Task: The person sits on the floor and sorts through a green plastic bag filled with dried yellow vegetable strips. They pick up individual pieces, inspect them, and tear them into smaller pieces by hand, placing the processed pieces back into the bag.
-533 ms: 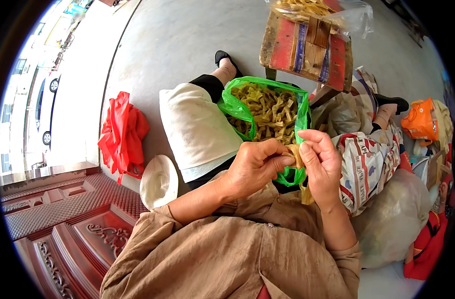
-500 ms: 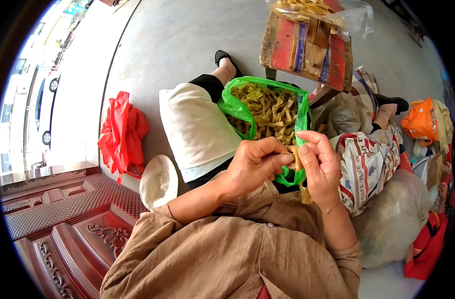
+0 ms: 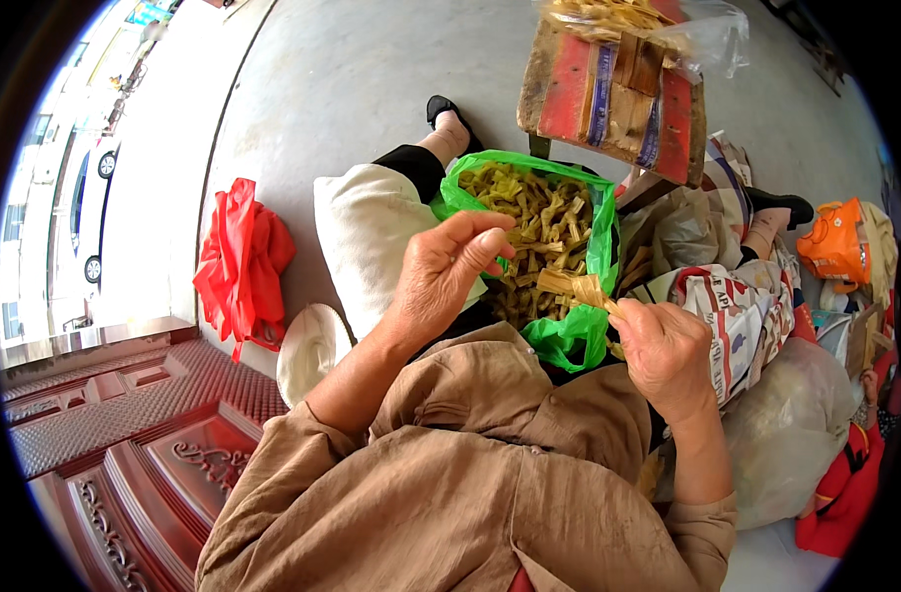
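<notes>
A bright green plastic bag sits wide at the mouth in front of me, filled with many small yellow-brown knotted strips. Over its near right edge, my right hand pinches the end of a paler tan knotted strip between thumb and fingers. The knot points left, above the strips in the bag. My left hand is raised over the bag's left side, fingers curved but apart, with nothing visible in it.
A wooden stool with red and blue patches bears a clear bag of loose tan strips. White cloth covers my left leg. Left lies a red bag; right are a printed bag, a translucent sack and an orange bag.
Both hands worked together on the strip before; now they are apart. My left hand has let go and moved up and left, while my right hand has shifted right, keeping the knotted strip.
</notes>
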`<state>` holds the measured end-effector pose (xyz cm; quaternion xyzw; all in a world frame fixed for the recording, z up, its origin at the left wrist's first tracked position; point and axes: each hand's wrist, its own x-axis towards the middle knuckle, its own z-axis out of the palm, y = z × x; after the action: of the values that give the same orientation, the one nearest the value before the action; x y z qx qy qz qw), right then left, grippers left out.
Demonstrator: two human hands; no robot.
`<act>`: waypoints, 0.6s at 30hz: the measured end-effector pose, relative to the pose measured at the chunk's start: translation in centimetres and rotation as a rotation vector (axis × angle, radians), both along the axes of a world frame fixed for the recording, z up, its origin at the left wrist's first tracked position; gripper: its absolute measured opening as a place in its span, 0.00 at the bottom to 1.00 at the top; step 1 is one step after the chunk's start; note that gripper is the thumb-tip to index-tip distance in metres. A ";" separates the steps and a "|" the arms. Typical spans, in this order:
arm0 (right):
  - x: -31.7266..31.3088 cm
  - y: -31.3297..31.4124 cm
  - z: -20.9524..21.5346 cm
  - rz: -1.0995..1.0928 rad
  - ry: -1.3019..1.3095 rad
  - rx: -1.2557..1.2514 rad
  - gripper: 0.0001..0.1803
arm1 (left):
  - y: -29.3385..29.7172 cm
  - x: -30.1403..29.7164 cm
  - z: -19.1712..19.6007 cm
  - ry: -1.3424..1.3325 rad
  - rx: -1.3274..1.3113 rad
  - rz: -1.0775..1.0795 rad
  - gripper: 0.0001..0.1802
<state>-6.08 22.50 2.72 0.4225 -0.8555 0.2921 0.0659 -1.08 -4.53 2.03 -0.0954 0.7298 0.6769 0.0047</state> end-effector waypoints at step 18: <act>-2.2 1.0 -1.0 0.227 -0.203 0.023 0.10 | 1.9 -2.3 0.5 0.489 -0.899 -0.723 0.09</act>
<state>-8.24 23.46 1.76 0.4855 -0.8077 0.3292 -0.0594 -3.36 -2.66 2.49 0.3228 0.9093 0.2614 0.0257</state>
